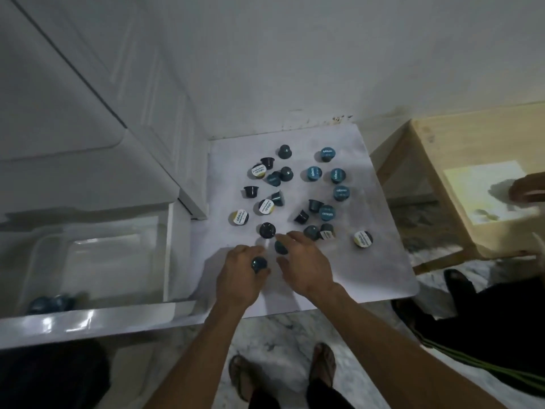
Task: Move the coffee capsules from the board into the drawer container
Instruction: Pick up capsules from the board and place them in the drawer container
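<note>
Fingers of the left hand clamp a teal capsule, dome upward, axis upright, near the board front edge; right hand fingers pinch another capsule.

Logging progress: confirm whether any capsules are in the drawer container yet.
Yes, two teal capsules lie in the near left corner of the clear drawer container.

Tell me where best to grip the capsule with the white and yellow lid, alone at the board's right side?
Grip that capsule by its round rim, fingers on opposite sides, coming from above. It stands lid up, apart from the others, so its sides seem free.
</note>
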